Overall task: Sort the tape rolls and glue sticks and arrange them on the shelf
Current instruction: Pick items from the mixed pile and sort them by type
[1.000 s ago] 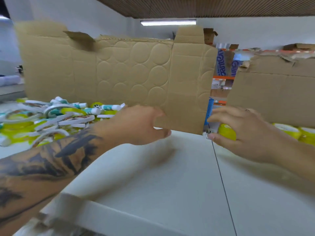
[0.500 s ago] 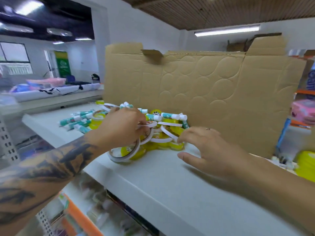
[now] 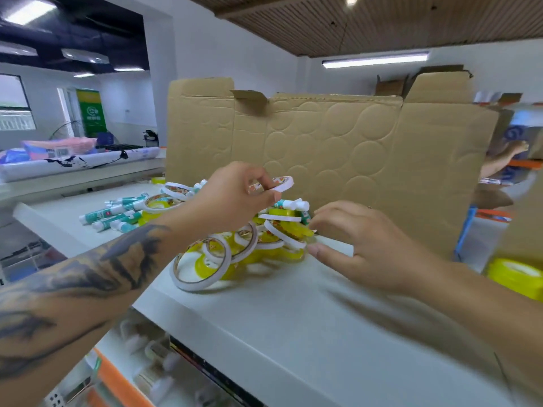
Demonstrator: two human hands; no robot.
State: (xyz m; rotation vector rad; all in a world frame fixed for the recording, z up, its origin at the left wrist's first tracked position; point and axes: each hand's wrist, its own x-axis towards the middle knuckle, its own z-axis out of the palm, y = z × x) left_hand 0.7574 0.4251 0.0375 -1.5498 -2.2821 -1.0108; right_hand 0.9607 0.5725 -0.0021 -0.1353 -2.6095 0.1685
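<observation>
While the shelf (image 3: 293, 333) runs bare along its near edge, the action sits further in: a big white tape ring (image 3: 199, 267) leans at the front of the pile (image 3: 258, 245), yellow rolls and thin white rolls tangled together behind it. Right hand (image 3: 370, 248) hovers low over the pile's right side, fingers spread and loosely curved, holding nothing, tips just short of the yellow rolls. Left hand (image 3: 235, 198) is up above the heap, thumb and fingers pinching a thin white tape roll (image 3: 276, 185) by its rim, lifted clear of the rest. Over toward the left edge lie the glue sticks (image 3: 117, 214), teal and white, roughly side by side, a few more buried in the heap. Behind it all stands the cardboard sheet (image 3: 338, 160). To do this well, I'd say lift that roll straight out so nothing hooks through it, keep the free hand steadying the pile, and stack like with like, flat, well away from the sticks
</observation>
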